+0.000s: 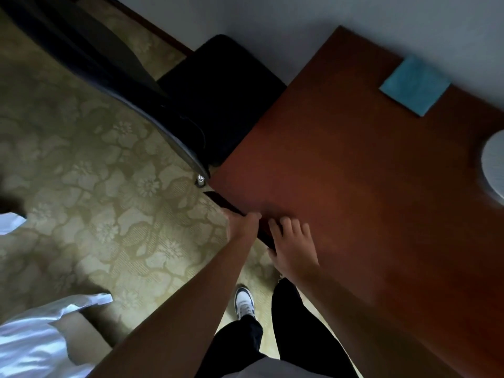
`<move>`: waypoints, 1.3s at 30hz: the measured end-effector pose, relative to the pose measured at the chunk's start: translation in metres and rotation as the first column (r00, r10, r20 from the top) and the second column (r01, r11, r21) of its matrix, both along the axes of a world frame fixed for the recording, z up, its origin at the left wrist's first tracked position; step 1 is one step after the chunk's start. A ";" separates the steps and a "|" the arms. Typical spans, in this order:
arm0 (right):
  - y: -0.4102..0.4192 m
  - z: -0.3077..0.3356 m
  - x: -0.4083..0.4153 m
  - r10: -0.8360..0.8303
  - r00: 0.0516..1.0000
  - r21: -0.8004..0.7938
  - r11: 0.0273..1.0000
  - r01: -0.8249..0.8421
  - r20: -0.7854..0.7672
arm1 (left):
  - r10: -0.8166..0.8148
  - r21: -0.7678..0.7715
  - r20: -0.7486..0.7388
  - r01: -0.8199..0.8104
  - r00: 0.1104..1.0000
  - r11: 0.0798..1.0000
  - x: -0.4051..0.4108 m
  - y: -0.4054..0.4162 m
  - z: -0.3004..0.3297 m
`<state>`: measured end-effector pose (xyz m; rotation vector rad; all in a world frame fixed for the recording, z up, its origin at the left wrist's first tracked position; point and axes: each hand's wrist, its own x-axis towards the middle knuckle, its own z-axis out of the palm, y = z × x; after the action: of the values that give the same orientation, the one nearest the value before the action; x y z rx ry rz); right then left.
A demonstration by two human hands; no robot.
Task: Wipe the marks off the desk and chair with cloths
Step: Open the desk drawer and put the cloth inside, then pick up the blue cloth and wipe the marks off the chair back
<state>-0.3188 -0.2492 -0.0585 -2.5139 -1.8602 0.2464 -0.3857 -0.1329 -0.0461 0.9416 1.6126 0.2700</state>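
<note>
Below, seen from the head camera: reddish-brown wooden surface [341, 173] filling the right half, its near-left edge running from 9 o'clock toward 6 o'clock.

Left hand [242, 223]: at the surface's near-left edge, fingers curled round the dark rim of that edge, thumb side on top; grips the edge, no cloth in it.

Right hand [291, 249]: just beside the left hand, toward 3 o'clock of it; palm down, fingers [286, 223] spread and fairly straight on the top, thumb hooked at the dark rim; holds nothing.

Blue cloth [414, 85]: folded square, lying flat on the surface toward 1 o'clock, near the far edge by the wall, well apart from both hands.

Dark chair [218, 105]: at 12 o'clock, black seat tucked against the surface's far-left side, curved dark back sweeping up toward 11 o'clock.

Pale round object [493, 167]: at 3 o'clock, cut by the frame; nature cannot be told.

Patterned carpet [95, 186]: floral, olive, from 8 to 10 o'clock. White fabric [32, 339]: at 7 o'clock. Dark trousers and a white shoe [244, 301]: at 6 o'clock.
</note>
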 end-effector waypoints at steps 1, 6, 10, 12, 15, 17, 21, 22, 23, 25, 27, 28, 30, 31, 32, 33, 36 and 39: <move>0.002 -0.001 0.005 0.014 1.000 0.012 1.000 -0.014 -0.007 | -0.001 -0.003 -0.011 0.001 1.000 1.000 0.006 0.003 0.001; 0.010 -0.005 0.019 0.030 0.995 -0.032 0.999 -0.033 -0.096 | 0.081 -0.064 -0.063 -0.085 0.995 0.994 0.025 0.012 0.007; 0.018 0.002 0.028 0.015 0.977 -0.089 0.995 -0.035 -0.212 | -0.081 -0.053 -0.285 0.069 0.955 0.996 0.035 0.021 0.021; 0.025 0.006 0.047 0.034 0.937 -0.084 0.994 -0.067 -0.348 | -0.217 -0.026 -0.376 0.223 0.901 0.974 0.053 0.028 0.037; 0.036 0.017 0.091 -0.067 0.826 -0.022 0.998 0.066 -0.560 | -0.394 0.121 -0.331 0.453 0.857 0.883 0.090 0.032 0.056; 0.045 0.024 0.126 -0.184 0.795 0.047 0.965 0.258 -0.577 | -0.473 0.202 -0.309 0.543 0.825 0.815 0.114 0.036 0.064; 0.062 0.035 0.224 -0.385 0.779 0.136 0.851 0.507 -0.495 | -0.630 0.262 -0.389 0.736 0.672 0.624 0.177 0.041 0.065; 0.068 0.036 0.247 -0.415 0.780 0.157 0.830 0.536 -0.468 | -0.652 0.270 -0.394 0.760 0.648 0.592 0.189 0.043 0.063; 0.073 0.036 0.270 -0.441 0.782 0.175 0.812 0.556 -0.440 | -0.671 0.284 -0.390 0.775 0.631 0.564 0.201 0.044 0.060; 0.084 0.034 0.314 -0.478 0.790 0.206 0.790 0.578 -0.384 | -0.700 0.306 -0.391 0.802 0.597 0.513 0.220 0.047 0.051; 0.094 0.026 0.351 -0.509 0.816 0.208 0.797 0.567 -0.275 | -0.724 0.304 -0.414 0.833 0.552 0.462 0.237 0.051 0.042; 0.098 0.021 0.363 -0.510 0.834 0.175 0.820 0.545 -0.212 | -0.730 0.299 -0.425 0.845 0.534 0.444 0.243 0.052 0.039; 0.104 0.007 0.387 -0.503 0.851 0.089 0.851 0.518 -0.148 | -0.740 0.305 -0.447 0.864 0.502 0.402 0.258 0.057 0.035; 0.104 0.000 0.394 -0.499 0.856 0.066 0.858 0.510 -0.136 | -0.743 0.311 -0.455 0.870 0.491 0.384 0.263 0.058 0.034; 0.103 -0.006 0.399 -0.493 0.861 0.074 0.860 0.504 -0.126 | -0.743 0.315 -0.465 0.874 0.482 0.370 0.269 0.060 0.034; 0.102 -0.011 0.403 -0.486 0.867 0.127 0.858 0.498 -0.115 | -0.745 0.312 -0.470 0.879 0.473 0.360 0.275 0.061 0.034; 0.100 -0.012 0.408 -0.518 0.852 0.340 0.791 0.509 -0.072 | -0.761 0.296 -0.449 0.881 0.469 0.369 0.288 0.063 0.036; 0.107 0.003 0.405 -0.695 0.644 0.346 0.547 0.762 -0.320 | -0.772 0.319 -0.381 0.856 0.509 0.407 0.292 0.065 0.043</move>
<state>0.0860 -0.1421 -0.0552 -2.5491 -0.5539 -0.0302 -0.0942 -0.0675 -0.0027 2.1023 1.0253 -0.1457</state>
